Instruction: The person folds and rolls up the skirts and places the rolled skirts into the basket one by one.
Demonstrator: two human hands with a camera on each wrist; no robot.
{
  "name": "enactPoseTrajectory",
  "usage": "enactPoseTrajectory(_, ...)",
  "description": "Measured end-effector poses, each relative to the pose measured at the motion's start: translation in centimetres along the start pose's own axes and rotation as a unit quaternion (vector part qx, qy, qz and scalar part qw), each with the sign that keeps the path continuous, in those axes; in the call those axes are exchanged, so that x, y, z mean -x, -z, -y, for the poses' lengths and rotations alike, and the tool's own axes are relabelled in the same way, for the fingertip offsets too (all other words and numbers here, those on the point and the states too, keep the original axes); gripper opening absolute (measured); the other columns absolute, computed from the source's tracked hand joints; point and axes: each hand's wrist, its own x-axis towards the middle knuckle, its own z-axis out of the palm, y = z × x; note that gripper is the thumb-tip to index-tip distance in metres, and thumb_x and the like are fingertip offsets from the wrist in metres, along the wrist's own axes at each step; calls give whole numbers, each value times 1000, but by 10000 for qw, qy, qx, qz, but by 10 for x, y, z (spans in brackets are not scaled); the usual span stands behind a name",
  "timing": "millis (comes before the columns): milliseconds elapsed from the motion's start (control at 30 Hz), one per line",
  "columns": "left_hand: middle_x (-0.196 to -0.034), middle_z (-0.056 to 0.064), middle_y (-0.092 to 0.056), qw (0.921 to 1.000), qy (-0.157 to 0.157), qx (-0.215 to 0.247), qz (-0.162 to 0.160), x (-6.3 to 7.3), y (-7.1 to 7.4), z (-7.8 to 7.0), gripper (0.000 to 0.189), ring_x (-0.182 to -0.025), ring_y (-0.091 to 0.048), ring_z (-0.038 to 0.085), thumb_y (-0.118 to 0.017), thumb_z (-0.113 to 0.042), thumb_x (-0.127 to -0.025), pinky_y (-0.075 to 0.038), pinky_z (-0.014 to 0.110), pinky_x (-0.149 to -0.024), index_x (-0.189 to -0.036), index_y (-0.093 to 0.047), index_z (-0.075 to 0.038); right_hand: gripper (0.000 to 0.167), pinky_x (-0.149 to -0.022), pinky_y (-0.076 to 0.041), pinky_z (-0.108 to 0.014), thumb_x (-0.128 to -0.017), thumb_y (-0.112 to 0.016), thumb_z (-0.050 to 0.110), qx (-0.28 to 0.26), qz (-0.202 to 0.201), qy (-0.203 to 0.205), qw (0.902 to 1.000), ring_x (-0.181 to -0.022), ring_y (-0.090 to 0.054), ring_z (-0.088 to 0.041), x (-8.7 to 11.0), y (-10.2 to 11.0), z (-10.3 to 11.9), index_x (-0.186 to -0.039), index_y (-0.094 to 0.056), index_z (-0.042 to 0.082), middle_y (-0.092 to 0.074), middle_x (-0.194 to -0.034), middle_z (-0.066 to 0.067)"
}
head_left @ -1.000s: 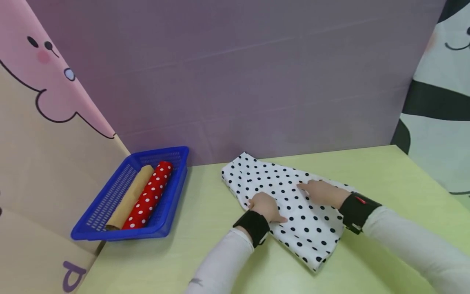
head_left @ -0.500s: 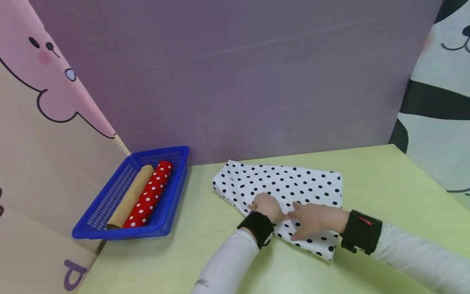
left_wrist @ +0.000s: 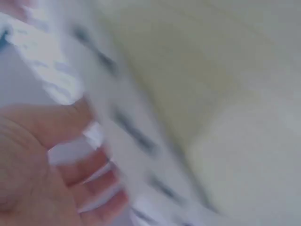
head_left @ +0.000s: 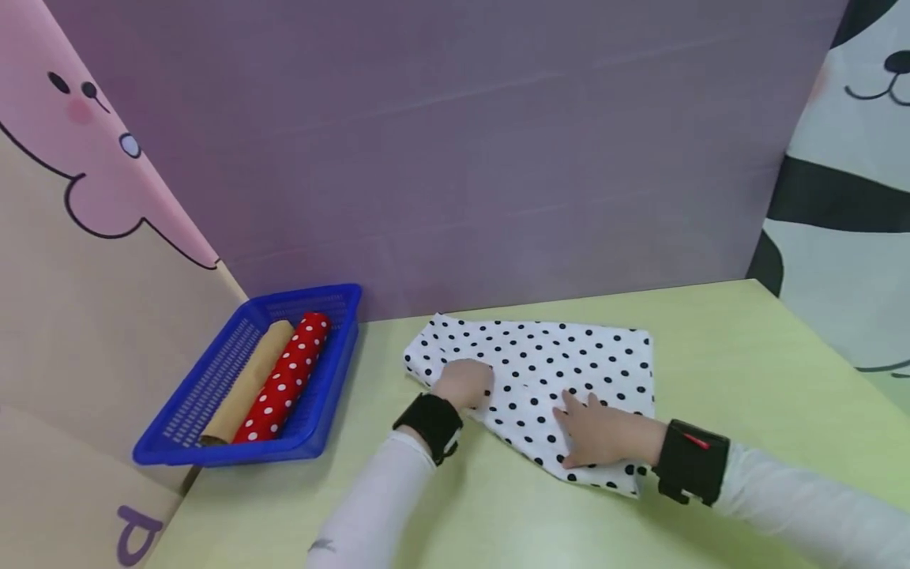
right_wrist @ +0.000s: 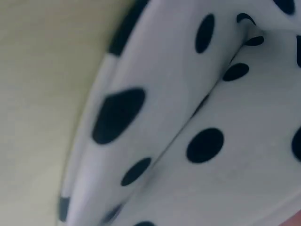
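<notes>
A white cloth with black dots (head_left: 540,348) lies folded flat on the table, its right side squared and its near edge slanting. My left hand (head_left: 464,383) is at the cloth's near left edge. The left wrist view is blurred, with the thumb and fingertips of my left hand (left_wrist: 42,160) reaching to the cloth's edge (left_wrist: 136,136). Spread fingers of my right hand (head_left: 604,433) rest on the cloth near its right front corner. Up close, the right wrist view has the dotted cloth (right_wrist: 174,183) with a crease running along its layered edge.
A blue plastic basket (head_left: 337,371) stands at the table's left, holding a tan roll (head_left: 249,383) and a red roll with white dots (head_left: 284,379). The pale green table (head_left: 725,356) meets a purple backdrop (head_left: 498,158) behind the cloth.
The cloth has turned so its right side squares up. My right hand came nearer from the cloth's far part, spreading its fingers. My left hand has slid left along the near edge.
</notes>
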Motion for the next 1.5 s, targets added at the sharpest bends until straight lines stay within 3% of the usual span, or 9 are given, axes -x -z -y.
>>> enactPoseTrajectory(133, -141, 19, -44, 9991, 390, 159, -5, 5, -11, 35, 59, -131, -38, 39, -69, -33, -85, -33, 53, -105, -139, -47, -22, 86, -101, -31, -66, -79, -69, 51, -65, 38, 136, 9999, -129, -26, -60, 0, 2, 0, -140, -40, -2, -22, -151, -28)
enactPoseTrajectory(267, -150, 25, -30, 9960, 780, 440, 65, 3, -16, 49, 78, -137, -20, 51, -72, -45, -80, -17, 60, -112, -146, -37, -24, 93, -99, -31, -67, -71, -73, 58, -313, 23, 165, 9994, -128, -26, -61, -1, 6, 4, -136, -44, -3, -24, -149, -30)
enactPoseTrajectory(467, -147, 18, -39, 9923, 1212, 249, 31, -3, -17, 44, 81, -132, -33, 51, -73, -52, -76, -25, 67, -103, -145, -37, -31, 64, -80, -45, -66, -74, -75, 48, -127, 116, 153, 9997, -125, -31, -60, -1, 5, 8, -121, -46, 16, -25, -148, -30)
enactPoseTrajectory(667, -144, 14, -45, 9877, 1536, 270, 102, -8, -22, 45, 87, -125, -47, 43, -70, -62, -72, -35, 65, -96, -146, -35, -33, 23, -80, -48, -54, -83, -70, 28, -398, 201, 511, 9977, -124, -32, -61, -2, 9, -8, -88, -48, 25, -26, -150, -27)
enactPoseTrajectory(767, -139, 13, -50, 9859, 1648, 268, 78, -8, -23, 46, 89, -119, -52, 40, -69, -67, -70, -39, 62, -92, -146, -35, -34, 26, -71, -43, -38, -85, -69, 21, -452, 173, 696, 9964, -91, -58, -37, -5, 11, -15, -77, -44, 22, -28, -149, -27)
enactPoseTrajectory(867, -135, 13, -55, 9840, 1760, 250, 90, -7, -24, 45, 91, -113, -56, 39, -67, -70, -69, -42, 59, -89, -146, -34, -35, 29, -69, -35, -35, -85, -69, 17, -474, 211, 758, 9958, -60, -37, -12, -8, 13, -17, -73, -42, 18, -29, -148, -27)
enactPoseTrajectory(1100, -136, 15, -53, 9790, 2024, 229, 110, -11, -32, 40, 93, -116, -52, 44, -63, -75, -68, -43, 60, -89, -146, -34, -34, 37, -66, -31, -32, -81, -71, 9, -154, 62, 836, 9964, -58, -26, -10, -17, 19, -28, -70, -36, 17, -35, -146, -25)
enactPoseTrajectory(1333, -128, 19, -57, 9798, 1982, 251, 86, -2, -26, 28, 94, -110, -56, 39, -60, -78, -67, -51, 50, -77, -145, -39, -28, 43, -57, -26, -24, -75, -72, -1, 63, -45, 1013, 9948, -59, -26, -12, -23, 27, -45, -66, -33, 16, -40, -143, -26)
enactPoseTrajectory(1500, -123, 13, -61, 9906, 1354, -90, 149, 8, -15, 26, 73, -103, -61, 28, -60, -63, -81, -54, 37, -70, -139, -48, -21, 41, -55, -26, -21, -73, -66, -9, 368, -304, 1177, 9919, -58, -26, -11, -24, 32, -54, -64, -34, 15, -47, -137, -26)
